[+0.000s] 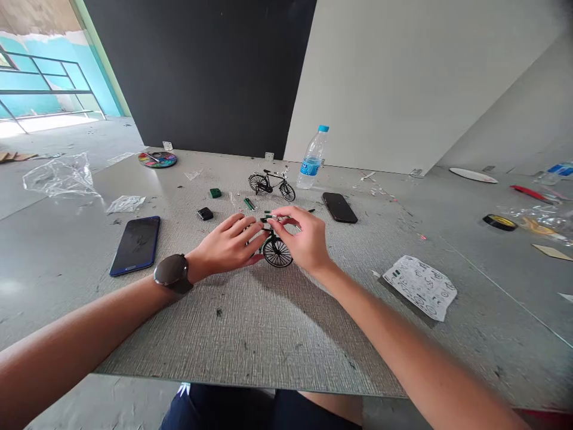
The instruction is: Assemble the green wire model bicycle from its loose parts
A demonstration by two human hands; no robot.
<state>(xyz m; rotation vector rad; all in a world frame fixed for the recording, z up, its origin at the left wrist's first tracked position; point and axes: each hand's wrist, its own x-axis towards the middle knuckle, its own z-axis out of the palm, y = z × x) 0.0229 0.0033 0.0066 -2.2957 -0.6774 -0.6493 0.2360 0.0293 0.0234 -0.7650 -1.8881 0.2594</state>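
A small black model bicycle (278,252) stands upright on the table between my hands, one spoked wheel showing below my fingers. My left hand (233,240), with a dark watch on its wrist, is closed round the bicycle's left part, which its fingers mostly hide. Over the top of the bicycle, my right hand (304,233) pinches with thumb and forefinger at a small silvery piece, too small to name, close to the handlebar end. Just behind stands a second black model bicycle (271,184). Small green parts (249,204) lie near my left fingertips.
Around lie a blue-edged phone (135,246), a black phone (339,207), a printed instruction sheet (419,286), a black block (205,214) and a green block (215,193). A water bottle (312,158) stands behind. Black tape (500,222) and plastic wrap (60,176) lie farther out.
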